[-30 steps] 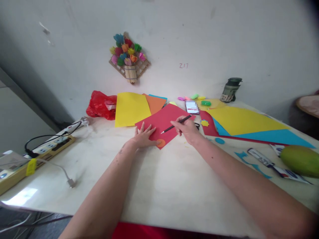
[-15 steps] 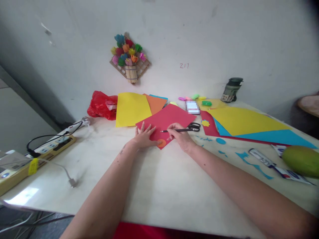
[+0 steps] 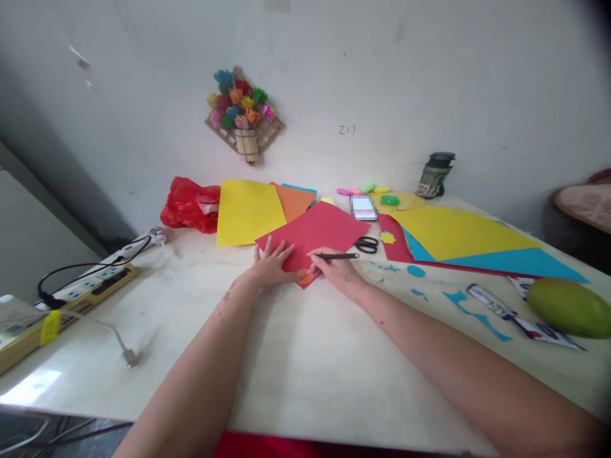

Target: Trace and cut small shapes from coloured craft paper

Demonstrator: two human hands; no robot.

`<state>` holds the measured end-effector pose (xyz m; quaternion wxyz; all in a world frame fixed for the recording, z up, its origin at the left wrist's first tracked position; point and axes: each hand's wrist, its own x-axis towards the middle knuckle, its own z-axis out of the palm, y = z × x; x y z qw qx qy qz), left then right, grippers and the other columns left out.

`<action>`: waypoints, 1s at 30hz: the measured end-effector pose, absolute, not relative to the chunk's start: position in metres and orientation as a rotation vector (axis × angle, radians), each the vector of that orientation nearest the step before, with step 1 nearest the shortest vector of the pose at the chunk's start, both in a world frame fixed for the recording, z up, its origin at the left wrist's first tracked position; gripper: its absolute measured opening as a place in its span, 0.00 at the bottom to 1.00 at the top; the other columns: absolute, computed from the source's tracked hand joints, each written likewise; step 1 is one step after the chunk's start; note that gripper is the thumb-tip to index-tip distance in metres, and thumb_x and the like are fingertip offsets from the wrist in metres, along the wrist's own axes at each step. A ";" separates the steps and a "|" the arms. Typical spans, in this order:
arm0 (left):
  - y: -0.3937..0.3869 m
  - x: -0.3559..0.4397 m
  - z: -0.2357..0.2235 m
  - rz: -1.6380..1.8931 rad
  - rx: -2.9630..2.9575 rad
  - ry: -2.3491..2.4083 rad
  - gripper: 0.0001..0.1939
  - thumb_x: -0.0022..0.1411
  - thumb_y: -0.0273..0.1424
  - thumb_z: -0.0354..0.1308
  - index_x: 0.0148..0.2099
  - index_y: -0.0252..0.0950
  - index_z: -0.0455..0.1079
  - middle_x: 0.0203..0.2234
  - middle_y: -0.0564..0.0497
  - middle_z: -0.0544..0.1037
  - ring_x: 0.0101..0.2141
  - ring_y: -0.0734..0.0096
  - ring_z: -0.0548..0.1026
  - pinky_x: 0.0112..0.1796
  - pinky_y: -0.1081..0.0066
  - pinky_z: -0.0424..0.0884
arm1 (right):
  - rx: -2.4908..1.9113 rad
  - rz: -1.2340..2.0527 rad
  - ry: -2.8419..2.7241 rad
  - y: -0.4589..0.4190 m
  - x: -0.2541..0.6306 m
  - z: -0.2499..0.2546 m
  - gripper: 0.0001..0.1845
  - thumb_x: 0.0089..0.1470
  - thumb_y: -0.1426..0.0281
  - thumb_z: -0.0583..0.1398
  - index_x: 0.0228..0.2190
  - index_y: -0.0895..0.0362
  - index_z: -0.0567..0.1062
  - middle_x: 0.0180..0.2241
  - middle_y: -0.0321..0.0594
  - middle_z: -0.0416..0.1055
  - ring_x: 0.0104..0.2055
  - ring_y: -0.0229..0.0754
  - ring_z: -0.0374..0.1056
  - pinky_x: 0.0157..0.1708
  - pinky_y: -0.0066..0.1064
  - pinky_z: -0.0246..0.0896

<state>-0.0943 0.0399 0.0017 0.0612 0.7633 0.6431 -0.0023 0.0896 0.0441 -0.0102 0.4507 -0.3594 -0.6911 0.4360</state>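
A red sheet of paper (image 3: 317, 226) lies on the table with one corner toward me. My left hand (image 3: 272, 264) rests flat on its left side, fingers spread, the thumb touching a small orange paper circle (image 3: 303, 276) near that corner. My right hand (image 3: 337, 270) grips a black pen (image 3: 337, 256) over the sheet, its fingers by the circle's right edge. The pen's tip is hidden behind the fingers. Black-handled scissors (image 3: 367, 245) lie just beyond my right hand, their blades under the red sheet.
Yellow paper (image 3: 251, 213) and a red plastic bag (image 3: 188, 205) lie at the back left. On the right are a yellow sheet (image 3: 468, 232), blue scraps (image 3: 477, 313), a glue tube (image 3: 491, 301) and a green mango-like fruit (image 3: 568, 306). A power strip (image 3: 95, 286) sits left.
My right hand has moved down and left with the pen, bringing its fingers close to the orange circle. My left hand stays on the red paper. The whole view has shifted slightly.
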 end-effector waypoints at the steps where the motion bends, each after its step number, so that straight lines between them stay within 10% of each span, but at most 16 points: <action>1: 0.040 -0.094 0.001 -0.003 2.313 1.944 0.44 0.45 0.59 0.40 0.61 0.48 0.35 0.60 0.56 0.37 0.57 0.51 0.23 0.50 0.45 0.25 | -0.916 0.959 -1.792 0.044 0.091 -0.011 0.12 0.49 0.62 0.53 0.32 0.55 0.70 0.21 0.35 0.71 0.25 0.36 0.68 0.30 0.29 0.62; 9: 0.042 -0.097 -0.002 0.041 2.333 1.933 0.43 0.46 0.57 0.42 0.61 0.47 0.36 0.60 0.55 0.39 0.57 0.52 0.24 0.50 0.45 0.25 | -1.030 0.224 -2.198 0.037 0.094 -0.010 0.12 0.50 0.63 0.52 0.32 0.50 0.74 0.31 0.38 0.73 0.33 0.38 0.67 0.33 0.27 0.56; 30: 0.029 -0.081 0.013 0.296 2.441 1.666 0.23 0.43 0.52 0.52 0.36 0.41 0.64 0.60 0.56 0.39 0.57 0.53 0.26 0.53 0.50 0.31 | -1.084 0.397 -2.133 0.039 0.095 -0.010 0.12 0.50 0.62 0.52 0.29 0.51 0.74 0.29 0.38 0.73 0.33 0.40 0.67 0.33 0.28 0.56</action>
